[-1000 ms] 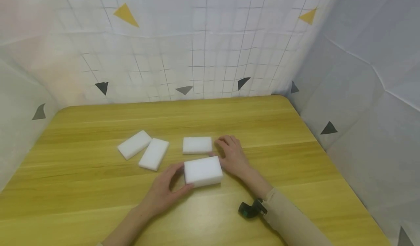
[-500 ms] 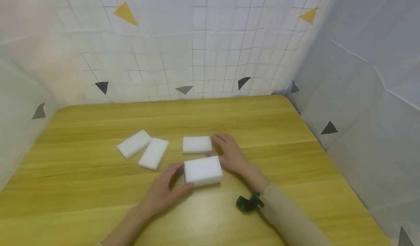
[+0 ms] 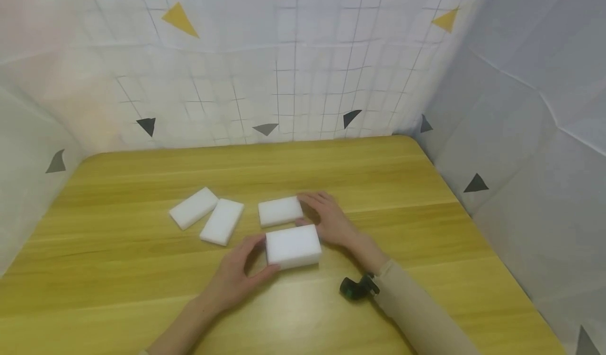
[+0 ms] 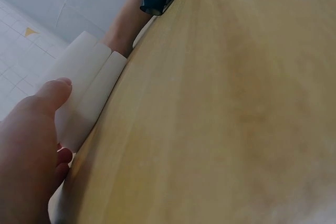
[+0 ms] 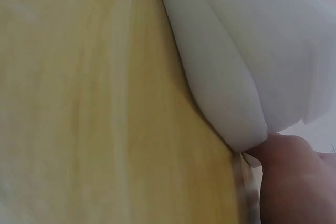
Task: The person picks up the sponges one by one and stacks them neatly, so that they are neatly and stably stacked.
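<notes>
My left hand (image 3: pixel 232 276) holds a stack of white sponge blocks (image 3: pixel 292 244) by its left end, thumb on the near side and fingers behind. In the left wrist view a seam divides the stack (image 4: pixel 86 82) into layers, the lowest lying on the table. Just behind it, a single flat white sponge block (image 3: pixel 279 211) lies slightly turned. My right hand (image 3: pixel 331 221) grips that block's right end between thumb and fingers; the stack's far corner covers part of the thumb. In the right wrist view the stack (image 5: pixel 215 66) hides most of the hold.
Two more white sponge blocks lie to the left on the wooden table (image 3: pixel 118 271): an angled one (image 3: pixel 194 208) and another (image 3: pixel 222 222) touching its corner. A black wrist device (image 3: pixel 357 287) sits at the right sleeve. White sheeting (image 3: pixel 227 71) walls the back and sides.
My right hand has moved left onto the single block's right end. That block has shifted slightly left and turned a little. The left hand and the stack have stayed put.
</notes>
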`<state>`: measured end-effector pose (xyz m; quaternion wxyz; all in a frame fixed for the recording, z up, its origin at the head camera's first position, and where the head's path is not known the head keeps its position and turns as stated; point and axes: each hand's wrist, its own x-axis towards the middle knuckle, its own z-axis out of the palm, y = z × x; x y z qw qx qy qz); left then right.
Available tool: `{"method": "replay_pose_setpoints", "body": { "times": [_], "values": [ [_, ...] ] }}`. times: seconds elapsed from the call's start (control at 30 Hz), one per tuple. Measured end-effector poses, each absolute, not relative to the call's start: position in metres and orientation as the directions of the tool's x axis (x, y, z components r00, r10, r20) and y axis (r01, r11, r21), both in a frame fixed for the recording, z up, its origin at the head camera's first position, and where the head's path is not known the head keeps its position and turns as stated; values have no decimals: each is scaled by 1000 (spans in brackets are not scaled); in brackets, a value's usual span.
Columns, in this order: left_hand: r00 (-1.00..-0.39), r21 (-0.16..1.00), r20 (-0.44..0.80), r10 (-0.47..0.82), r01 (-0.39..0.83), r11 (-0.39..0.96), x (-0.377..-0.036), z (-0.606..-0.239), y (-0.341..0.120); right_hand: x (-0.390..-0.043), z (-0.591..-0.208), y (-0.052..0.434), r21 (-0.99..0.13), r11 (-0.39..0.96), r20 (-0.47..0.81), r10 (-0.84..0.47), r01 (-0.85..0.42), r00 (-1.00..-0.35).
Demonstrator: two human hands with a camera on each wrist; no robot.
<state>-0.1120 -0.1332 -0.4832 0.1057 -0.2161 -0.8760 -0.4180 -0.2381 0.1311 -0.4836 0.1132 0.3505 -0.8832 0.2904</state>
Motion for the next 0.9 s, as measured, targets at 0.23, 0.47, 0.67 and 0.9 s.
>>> {"method": "replay_pose_setpoints", "body": {
  "times": [0.23,0.47,0.67,0.9],
  "values": [
    [-880,683,378,288,475,555,-111,-483,-133,-240,-484,132,-436,543,421,-582,-718,-696],
    [-882,680,376,284,471,562,-111,-481,-133,-239,-483,131,-443,545,412,-581,-711,-702],
    [-883,683,370,287,469,560,-111,-480,-133,-238,-480,130,-452,546,410,-575,-705,-708],
    [-880,673,372,296,475,566,-112,-483,-133,-237,-482,131,-458,532,437,-562,-712,-702]
  ]
}}
